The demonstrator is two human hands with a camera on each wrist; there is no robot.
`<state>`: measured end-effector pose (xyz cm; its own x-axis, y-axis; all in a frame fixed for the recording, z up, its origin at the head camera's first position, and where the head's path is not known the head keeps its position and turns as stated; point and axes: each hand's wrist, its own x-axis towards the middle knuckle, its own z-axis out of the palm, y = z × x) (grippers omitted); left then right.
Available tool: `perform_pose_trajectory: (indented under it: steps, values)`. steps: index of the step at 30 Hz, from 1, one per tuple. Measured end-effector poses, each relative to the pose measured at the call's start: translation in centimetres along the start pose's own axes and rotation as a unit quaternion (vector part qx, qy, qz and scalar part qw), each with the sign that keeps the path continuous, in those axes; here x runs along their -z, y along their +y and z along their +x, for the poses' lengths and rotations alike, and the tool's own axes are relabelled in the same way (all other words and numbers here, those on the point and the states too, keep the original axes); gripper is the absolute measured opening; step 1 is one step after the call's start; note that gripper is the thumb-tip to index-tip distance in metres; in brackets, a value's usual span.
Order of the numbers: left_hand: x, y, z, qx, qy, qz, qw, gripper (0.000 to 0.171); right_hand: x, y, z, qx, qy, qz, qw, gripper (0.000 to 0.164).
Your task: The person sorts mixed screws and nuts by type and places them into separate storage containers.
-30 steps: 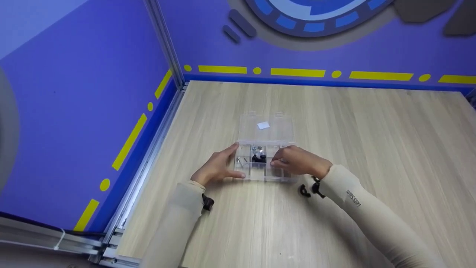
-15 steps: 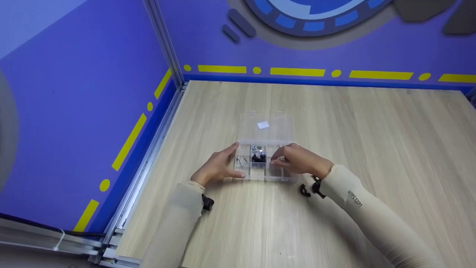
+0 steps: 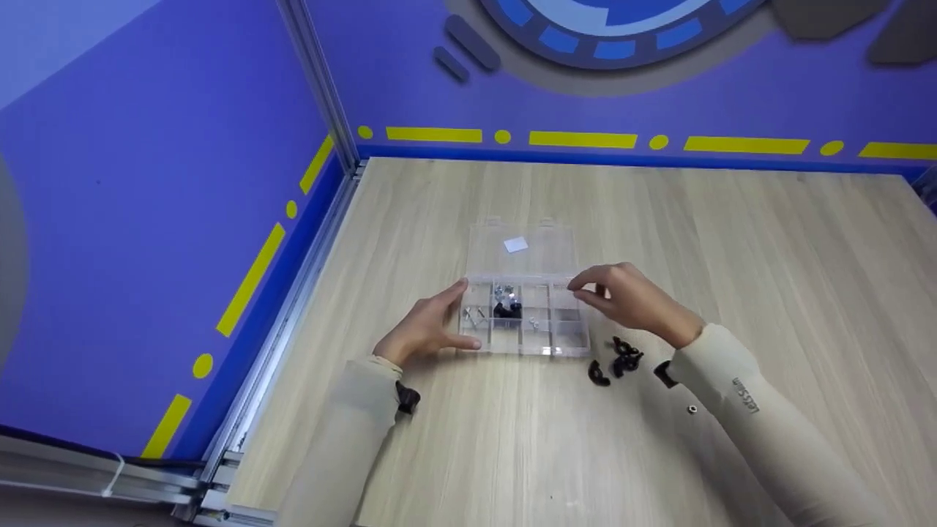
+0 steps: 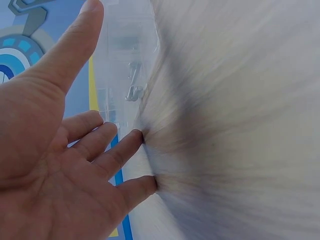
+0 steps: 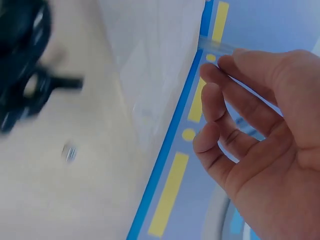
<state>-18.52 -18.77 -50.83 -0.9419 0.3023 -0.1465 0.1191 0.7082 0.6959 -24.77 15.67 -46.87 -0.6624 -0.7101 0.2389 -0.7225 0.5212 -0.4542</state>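
Note:
An open clear compartment box [image 3: 571, 344] stands on the table, its lid [image 3: 545, 263] folded back. Screws [image 3: 476, 316] lie in a left compartment, and black curved pieces [image 3: 506, 311] and silver bits sit near the middle. My left hand [image 3: 428, 329] spans the box's left side, thumb and fingers stretched apart; the left wrist view shows two fingertips down at the table. At the box's back right corner is my right hand [image 3: 633, 296], thumb and index finger close together. In the right wrist view a clear strip [image 5: 215, 46] reaches these fingertips; I cannot tell whether they pinch it.
Several black curved parts [image 3: 626, 359] lie on the table [image 3: 732, 256] right of the box. A small nut [image 3: 692, 410] lies near the right sleeve. A blue wall [image 3: 585, 102] borders the table's far edge, with a metal rail [image 3: 322, 80] at the corner.
My right hand has risen out of a right-middle compartment and shifted right to the box's back corner, uncovering small silver bits, more black parts and the nut. The left hand stays put.

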Motion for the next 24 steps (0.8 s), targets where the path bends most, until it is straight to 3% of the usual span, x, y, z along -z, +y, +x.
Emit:
perform_pose_trajectory:
  steps: [11, 24]
  values:
    - [0.0, 0.1, 0.0, -0.002, 0.002, -0.002, 1.0000, 0.114, 1.0, 3.2, -3.3, -0.018, 0.016, -0.018, 1.000, 0.019]
    - [0.0, 0.1, 0.1, 0.009, 0.001, -0.006, 0.9999, 0.114, 0.8, 5.0, -5.2, -0.069, -0.018, -0.033, 0.997, 0.020]
